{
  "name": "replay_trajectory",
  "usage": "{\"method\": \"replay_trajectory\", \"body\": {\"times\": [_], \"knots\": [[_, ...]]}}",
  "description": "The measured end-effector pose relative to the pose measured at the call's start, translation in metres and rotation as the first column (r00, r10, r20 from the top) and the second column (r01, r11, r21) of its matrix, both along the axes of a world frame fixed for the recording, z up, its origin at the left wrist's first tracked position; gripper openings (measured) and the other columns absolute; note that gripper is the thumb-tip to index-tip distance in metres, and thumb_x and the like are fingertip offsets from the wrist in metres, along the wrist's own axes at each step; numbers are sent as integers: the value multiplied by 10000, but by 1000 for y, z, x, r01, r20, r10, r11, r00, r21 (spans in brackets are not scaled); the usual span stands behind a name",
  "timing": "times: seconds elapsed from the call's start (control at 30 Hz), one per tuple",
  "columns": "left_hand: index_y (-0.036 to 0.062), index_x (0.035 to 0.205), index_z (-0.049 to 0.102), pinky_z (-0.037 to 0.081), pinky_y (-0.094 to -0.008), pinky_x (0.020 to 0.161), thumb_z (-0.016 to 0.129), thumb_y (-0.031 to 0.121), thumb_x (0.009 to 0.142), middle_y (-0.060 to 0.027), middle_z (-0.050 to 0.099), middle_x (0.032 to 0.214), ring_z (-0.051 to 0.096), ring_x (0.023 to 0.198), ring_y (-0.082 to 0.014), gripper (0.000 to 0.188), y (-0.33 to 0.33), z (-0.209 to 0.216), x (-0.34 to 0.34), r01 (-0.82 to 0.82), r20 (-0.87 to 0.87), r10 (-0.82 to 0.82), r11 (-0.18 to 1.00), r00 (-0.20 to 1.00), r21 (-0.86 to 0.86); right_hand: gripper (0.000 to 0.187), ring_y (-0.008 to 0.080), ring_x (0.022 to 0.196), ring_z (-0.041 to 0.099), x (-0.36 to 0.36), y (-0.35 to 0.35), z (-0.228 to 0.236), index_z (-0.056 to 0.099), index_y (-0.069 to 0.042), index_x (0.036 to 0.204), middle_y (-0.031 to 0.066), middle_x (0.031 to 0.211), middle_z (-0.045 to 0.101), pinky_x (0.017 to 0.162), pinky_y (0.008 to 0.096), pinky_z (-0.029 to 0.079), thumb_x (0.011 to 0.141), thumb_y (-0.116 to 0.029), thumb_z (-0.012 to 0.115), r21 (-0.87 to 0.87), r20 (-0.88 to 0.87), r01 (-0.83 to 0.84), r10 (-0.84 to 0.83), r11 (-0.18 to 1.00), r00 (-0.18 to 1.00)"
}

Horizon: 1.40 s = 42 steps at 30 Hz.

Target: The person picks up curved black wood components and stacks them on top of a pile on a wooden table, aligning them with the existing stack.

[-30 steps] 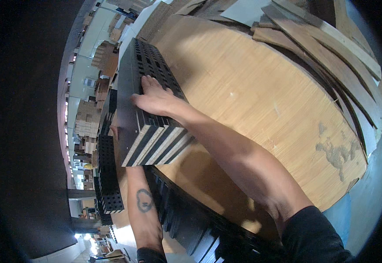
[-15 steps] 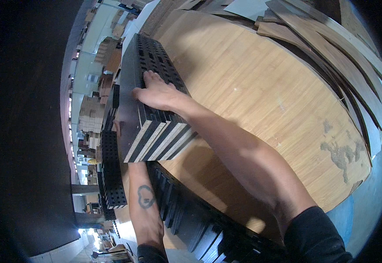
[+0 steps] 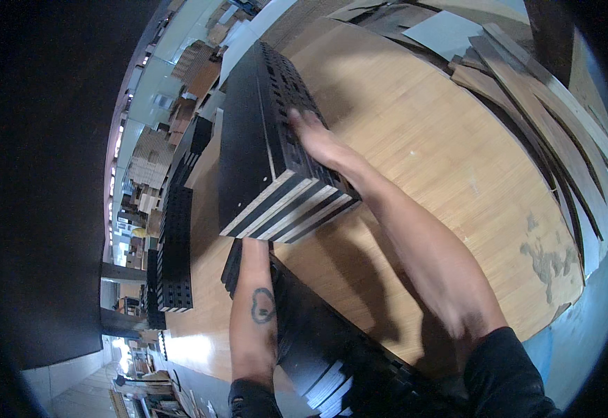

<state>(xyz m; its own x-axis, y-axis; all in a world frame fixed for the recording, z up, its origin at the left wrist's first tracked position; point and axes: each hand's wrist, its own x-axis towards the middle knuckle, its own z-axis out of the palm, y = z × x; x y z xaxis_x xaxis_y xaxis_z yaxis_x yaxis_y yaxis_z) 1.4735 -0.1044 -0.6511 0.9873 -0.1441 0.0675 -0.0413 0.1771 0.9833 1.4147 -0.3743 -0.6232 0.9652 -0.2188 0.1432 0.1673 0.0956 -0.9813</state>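
A broad round table point(image 3: 457, 160) of pale, fine-grained wood fills the frame's centre. At upper centre a stack of black perforated panels point(image 3: 262, 160), edges striped light, sits there. The right hand point(image 3: 318, 143) presses flat on top, fingers spread. The left hand is hidden beneath the stack; its grip cannot be told.

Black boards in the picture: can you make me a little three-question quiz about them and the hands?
1. True or false: the right hand lies flat on top of the stack of black boards.
2. What does the stack rest on? A) a wooden table B) a blue chair C) a metal cart
3. Fill in the word: the left hand goes out of sight ____ the near end of the stack.

Key
1. True.
2. A, the wooden table.
3. Under; only the left forearm with its dark mark shows.
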Motion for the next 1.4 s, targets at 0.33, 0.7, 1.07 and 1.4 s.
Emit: {"method": "replay_trajectory", "body": {"times": [0.33,0.7,1.07,1.4], "knots": [[37,1208,591,505,-414,915,465,395,972,-121,625,1207,600,1070,-259,446,-13,-17,-24,-37,-19,36,996,999,-79,736,342,1419,234,-8,4,-12,297,92,1418,281,1484,292,1158,346,181,991,-505,245,85,120,86,-95,993,988],[41,1233,578,452,-447,979,458,427,970,-103,608,1241,563,1130,-261,482,-10,26,-62,-41,-222,-35,943,974,-329,798,318,1410,276,-25,-2,0,297,34,1449,215,1509,294,1153,347,196,977,-601,194,113,14,-63,62,992,998],[-58,1166,545,443,-311,895,514,316,998,-71,595,1051,529,979,-130,411,-3,37,-152,-212,361,84,919,929,333,456,376,1238,503,-140,17,-1,462,35,1340,275,1320,505,1024,371,407,961,-208,532,-268,385,286,-169,920,907],[-16,964,577,452,-266,878,575,307,973,35,515,884,484,858,-59,323,-27,38,-163,-284,440,146,921,886,267,412,387,1180,529,-138,25,-9,465,6,1327,237,1321,510,960,427,470,968,-193,499,-329,454,415,-244,848,857]]}}
